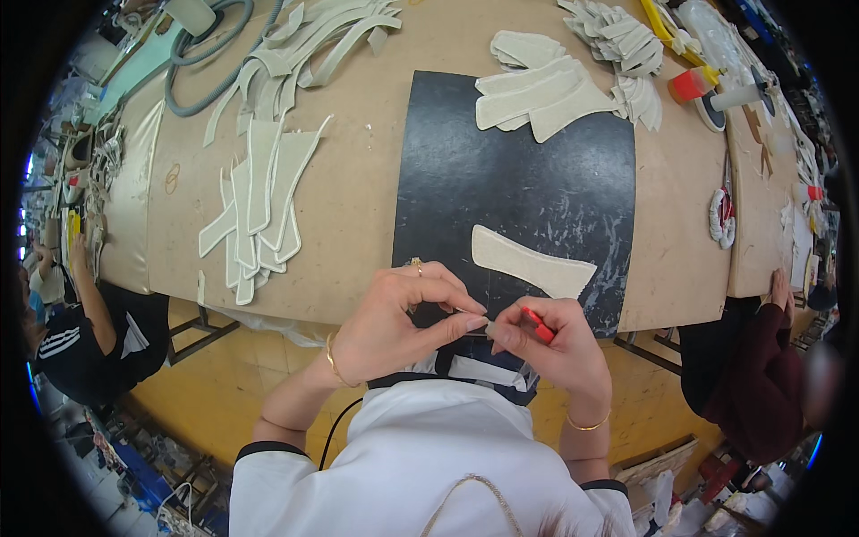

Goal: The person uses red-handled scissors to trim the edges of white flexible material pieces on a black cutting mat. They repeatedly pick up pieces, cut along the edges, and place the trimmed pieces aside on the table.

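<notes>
My left hand [398,313] is closed in a pinch at the front edge of the black mat [519,188]. Its fingertips meet those of my right hand [562,345], around something small and pale that I cannot make out. Tucked in the curled fingers of my right hand is a small red-handled tool [537,326]; its working end is hidden. Just beyond both hands, a curved cream fabric piece [532,261] lies flat on the mat. More cream fabric pieces [550,94] are stacked at the mat's far edge.
On the left lies a pile of cream pieces with edged borders [259,197], with loose strips [313,45] and a grey hose [183,109] behind. To the right are white-wrapped scissors [722,215] and a red container [689,85]. People sit at both sides.
</notes>
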Motion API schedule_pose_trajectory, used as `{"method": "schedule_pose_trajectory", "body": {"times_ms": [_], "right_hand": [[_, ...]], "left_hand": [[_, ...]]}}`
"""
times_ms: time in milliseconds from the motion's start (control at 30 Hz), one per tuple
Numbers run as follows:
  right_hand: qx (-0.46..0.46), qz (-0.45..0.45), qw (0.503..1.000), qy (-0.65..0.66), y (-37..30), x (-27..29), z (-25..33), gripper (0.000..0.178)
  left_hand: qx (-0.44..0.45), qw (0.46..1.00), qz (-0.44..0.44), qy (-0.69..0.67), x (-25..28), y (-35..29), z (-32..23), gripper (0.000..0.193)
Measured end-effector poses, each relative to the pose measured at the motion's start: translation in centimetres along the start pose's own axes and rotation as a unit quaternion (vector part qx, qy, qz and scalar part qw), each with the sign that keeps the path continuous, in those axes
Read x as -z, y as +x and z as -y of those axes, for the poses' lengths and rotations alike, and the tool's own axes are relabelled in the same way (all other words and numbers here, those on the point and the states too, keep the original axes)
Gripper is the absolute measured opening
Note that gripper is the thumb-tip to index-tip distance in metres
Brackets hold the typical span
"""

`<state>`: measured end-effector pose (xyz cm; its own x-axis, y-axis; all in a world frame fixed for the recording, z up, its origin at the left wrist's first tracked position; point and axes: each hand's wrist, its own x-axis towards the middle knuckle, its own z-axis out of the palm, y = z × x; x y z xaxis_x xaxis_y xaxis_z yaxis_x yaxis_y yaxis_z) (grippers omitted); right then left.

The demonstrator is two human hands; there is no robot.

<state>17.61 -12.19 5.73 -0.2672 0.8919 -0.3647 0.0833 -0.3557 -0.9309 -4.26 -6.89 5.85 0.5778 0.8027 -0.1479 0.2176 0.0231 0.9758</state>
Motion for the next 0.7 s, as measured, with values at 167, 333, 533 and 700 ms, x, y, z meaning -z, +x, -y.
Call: {"method": "schedule_pose_trajectory", "body": {"times_ms": [167,333,533,700], "right_hand": [[-0.068,-0.069,0.992,-0.085,0.0,0.2,-0.6,0.013],[-0.082,-0.058,0.994,0.046,-2.6,2.4,-0.4,0.01],[-0.059,-0.089,0.991,0.082,-5.4,4.5,-0.6,0.007],[-0.061,-0.057,0.993,0.082,-4.3,4.0,-1.1,0.008]], "left_hand": [[-0.004,0.997,-0.073,0.008,-1.2,0.8,1.4,0.007],[-0.226,0.927,0.015,0.299,-2.8,4.3,3.6,0.029],[-0.164,0.818,0.083,0.546,-3.1,6.1,4.1,0.041],[-0.031,0.883,0.156,0.442,-1.8,4.5,2.6,0.036]]}}
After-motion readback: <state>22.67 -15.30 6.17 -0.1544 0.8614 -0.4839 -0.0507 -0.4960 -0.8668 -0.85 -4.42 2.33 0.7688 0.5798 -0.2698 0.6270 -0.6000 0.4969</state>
